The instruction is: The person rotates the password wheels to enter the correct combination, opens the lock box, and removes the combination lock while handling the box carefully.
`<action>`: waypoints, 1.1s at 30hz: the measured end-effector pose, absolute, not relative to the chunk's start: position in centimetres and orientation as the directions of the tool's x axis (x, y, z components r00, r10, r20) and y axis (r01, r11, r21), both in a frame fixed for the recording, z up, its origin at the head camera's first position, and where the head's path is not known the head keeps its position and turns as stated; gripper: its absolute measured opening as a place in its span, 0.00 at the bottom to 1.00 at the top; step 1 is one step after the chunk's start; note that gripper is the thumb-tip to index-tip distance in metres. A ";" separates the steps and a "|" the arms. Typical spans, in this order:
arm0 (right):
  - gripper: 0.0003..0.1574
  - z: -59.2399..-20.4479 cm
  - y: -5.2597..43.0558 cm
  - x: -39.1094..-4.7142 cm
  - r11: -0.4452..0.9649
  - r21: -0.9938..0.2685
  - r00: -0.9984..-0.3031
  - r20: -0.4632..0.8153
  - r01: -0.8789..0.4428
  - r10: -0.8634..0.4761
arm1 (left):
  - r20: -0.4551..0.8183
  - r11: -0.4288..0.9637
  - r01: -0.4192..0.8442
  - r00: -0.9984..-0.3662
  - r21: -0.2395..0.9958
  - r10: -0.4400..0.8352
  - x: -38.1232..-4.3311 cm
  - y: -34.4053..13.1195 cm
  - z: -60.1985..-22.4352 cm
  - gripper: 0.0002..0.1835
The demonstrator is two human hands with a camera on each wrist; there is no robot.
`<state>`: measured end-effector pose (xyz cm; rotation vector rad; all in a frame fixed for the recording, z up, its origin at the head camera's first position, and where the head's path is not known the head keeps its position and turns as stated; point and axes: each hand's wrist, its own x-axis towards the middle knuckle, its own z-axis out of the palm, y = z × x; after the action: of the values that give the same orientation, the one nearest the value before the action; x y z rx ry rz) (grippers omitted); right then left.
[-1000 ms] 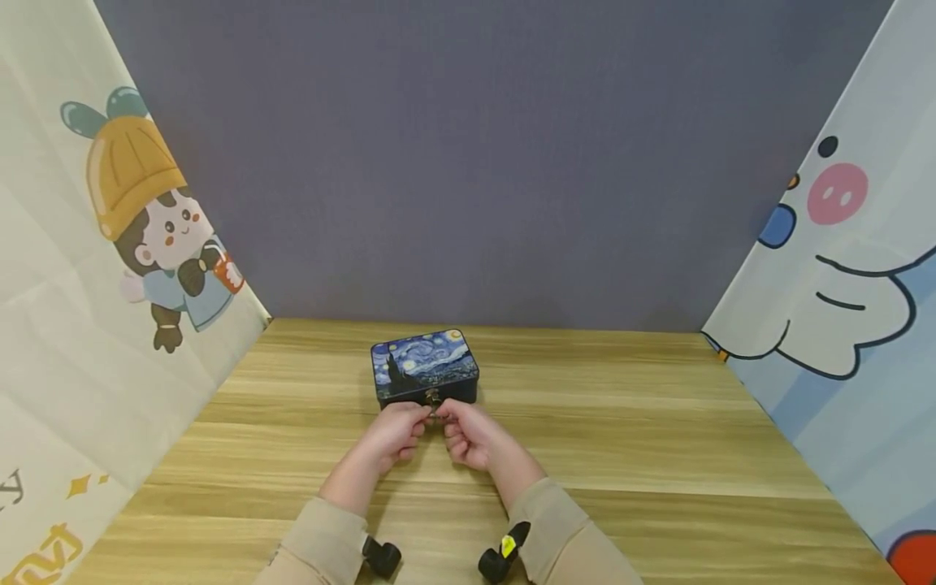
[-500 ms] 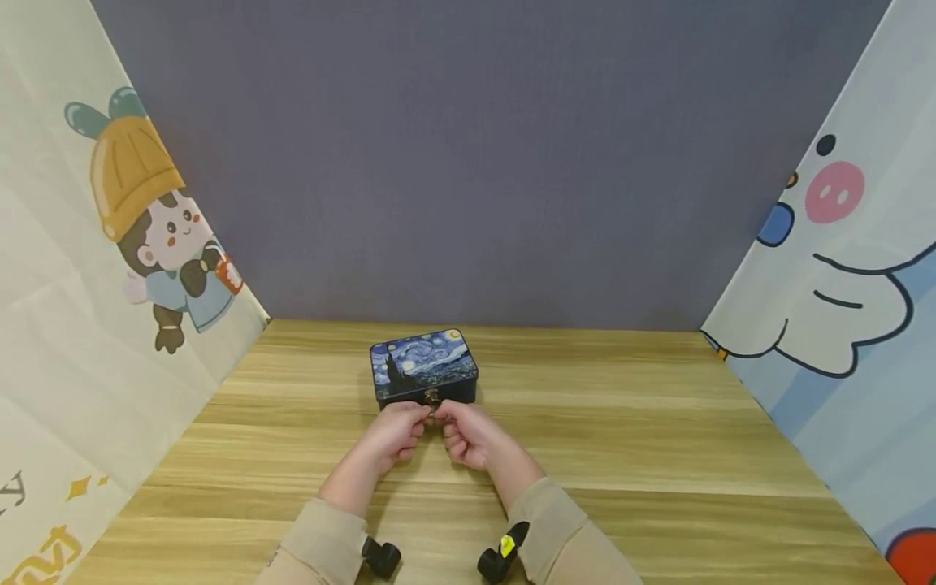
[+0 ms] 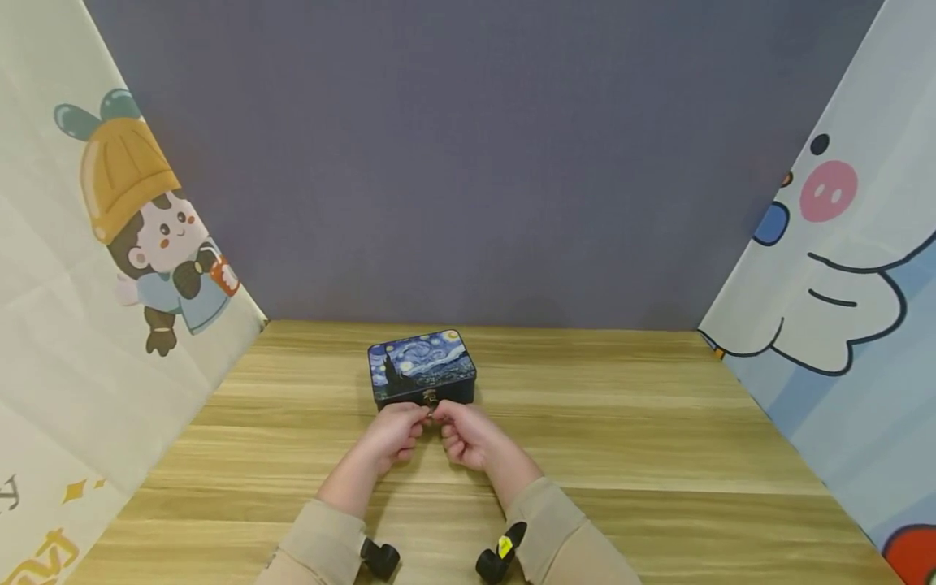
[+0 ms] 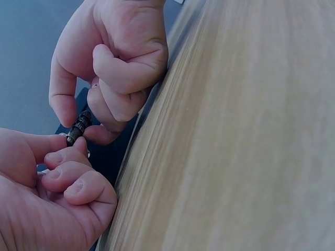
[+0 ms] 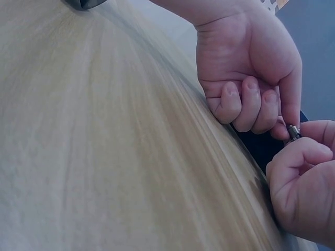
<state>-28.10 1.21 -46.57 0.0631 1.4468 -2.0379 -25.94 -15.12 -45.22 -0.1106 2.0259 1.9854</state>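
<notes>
A small tin box with a swirling blue night-sky painting on its lid stands closed on the table, a brass-coloured clasp at its front. Right before that clasp, both hands meet at a small dark bronze combination lock, a cylinder with ridged rings. My left hand pinches one end between thumb and index finger, its other fingers curled in. From the other side, the thumb and index finger of my right hand pinch the opposite end. The fingers hide part of the lock and the box's lower front.
The wood-grain table extends to both sides of the box. A grey panel rises behind it. Printed cartoon curtains flank the table, one on the left and one on the right.
The head view has shifted very slightly. Both hands keep their pinch on the lock at the box's front, and the box stays in place.
</notes>
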 end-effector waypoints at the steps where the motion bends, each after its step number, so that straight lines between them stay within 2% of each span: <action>1: 0.09 -46.6 1.2 -28.1 -0.197 -0.836 -0.800 -0.382 0.513 -0.462 | -0.265 0.041 -0.262 -0.952 0.964 0.153 -26.0 -15.1 -45.2 0.13; 14: 0.03 -46.4 1.2 -28.2 -0.196 -0.830 -0.793 -0.390 0.523 -0.468 | -0.273 0.042 -0.269 -0.948 0.962 0.166 -26.2 -15.3 -45.4 0.14; 33: 0.05 -46.3 1.1 -28.1 -0.185 -0.838 -0.802 -0.390 0.512 -0.453 | -0.278 0.051 -0.273 -0.948 0.961 0.156 -26.1 -15.2 -45.4 0.14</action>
<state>-28.06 1.10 -46.34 0.0706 1.4653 -2.0286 -26.13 -15.25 -45.39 -0.1192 2.0267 1.9691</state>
